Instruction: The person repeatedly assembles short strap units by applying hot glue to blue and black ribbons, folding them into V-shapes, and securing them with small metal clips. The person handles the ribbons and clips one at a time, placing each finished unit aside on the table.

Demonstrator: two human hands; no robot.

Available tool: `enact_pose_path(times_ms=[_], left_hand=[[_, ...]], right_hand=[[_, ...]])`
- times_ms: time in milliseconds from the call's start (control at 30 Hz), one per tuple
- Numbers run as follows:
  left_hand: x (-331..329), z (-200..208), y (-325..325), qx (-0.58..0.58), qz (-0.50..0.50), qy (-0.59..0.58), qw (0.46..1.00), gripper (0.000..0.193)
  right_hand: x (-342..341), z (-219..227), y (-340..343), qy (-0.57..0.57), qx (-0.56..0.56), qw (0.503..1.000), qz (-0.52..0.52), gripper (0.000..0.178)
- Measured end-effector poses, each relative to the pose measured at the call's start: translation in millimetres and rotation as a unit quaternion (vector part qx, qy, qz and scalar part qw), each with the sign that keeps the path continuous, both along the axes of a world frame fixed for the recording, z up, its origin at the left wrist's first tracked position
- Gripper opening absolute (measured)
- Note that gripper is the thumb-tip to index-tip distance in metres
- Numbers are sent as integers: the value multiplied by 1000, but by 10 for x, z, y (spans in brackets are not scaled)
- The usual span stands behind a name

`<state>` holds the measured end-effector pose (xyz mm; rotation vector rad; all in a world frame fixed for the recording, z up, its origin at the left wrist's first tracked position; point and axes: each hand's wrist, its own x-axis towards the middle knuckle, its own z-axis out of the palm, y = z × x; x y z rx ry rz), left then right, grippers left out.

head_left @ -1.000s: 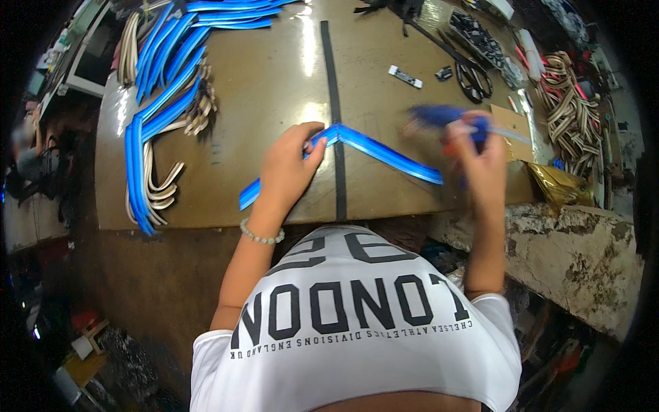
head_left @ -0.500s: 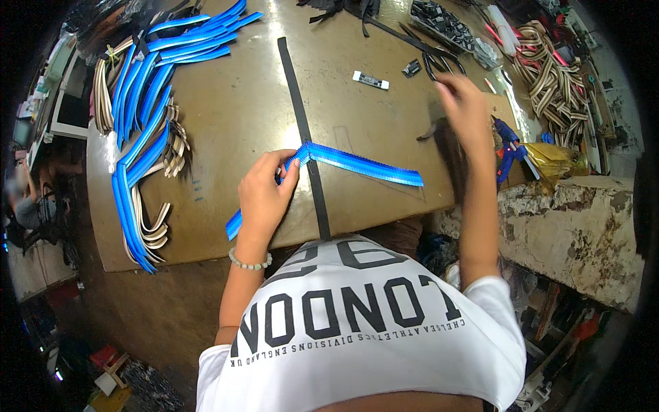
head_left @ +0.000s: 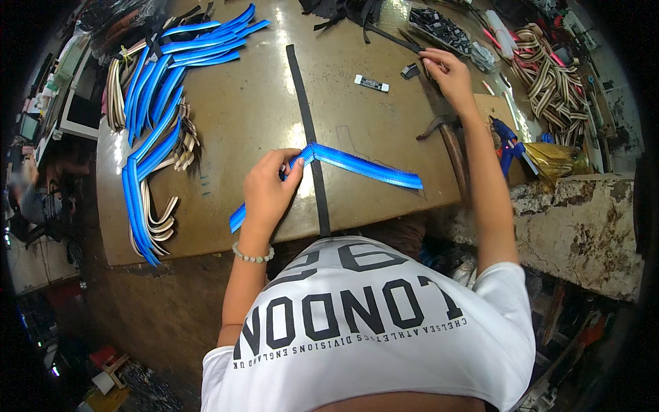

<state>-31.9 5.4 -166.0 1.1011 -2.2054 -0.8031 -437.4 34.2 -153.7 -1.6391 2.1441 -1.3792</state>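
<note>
Your right hand (head_left: 447,77) has left the blue glue gun (head_left: 506,147), which now lies on the right, beside a shiny gold bag (head_left: 555,163). A second ago that hand was holding it; now it is up on the far right side. Nearest to you is your white shirt (head_left: 371,336), then the bead bracelet (head_left: 252,255) on your left wrist. Your left hand (head_left: 269,184) pinches the blue striped band (head_left: 374,170) next to its bend. That band lies in front of you on the brown worktop (head_left: 240,103), folded like a roof. Its bend sits on top of a long black strap (head_left: 300,93). To the right, a hammer (head_left: 451,147) lies just beside your right arm. Farther off on the left is a pile of blue straps (head_left: 144,103). In the middle is a little white tube (head_left: 371,84). Your right thumb and fingers are bent near a loose black strip (head_left: 391,38), but I cannot tell if they grip it. Just past them is a heap of black buckles (head_left: 439,31).
</note>
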Motion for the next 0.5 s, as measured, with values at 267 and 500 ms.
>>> enact_pose_path(times_ms=[267, 500], left_hand=[[-76, 175, 189, 55, 21, 153, 987, 14], [-4, 205, 246, 312, 41, 220, 923, 21]], right_hand=[[1748, 156, 673, -613, 0, 775, 157, 20], [2406, -108, 675, -633, 71, 746, 193, 20]])
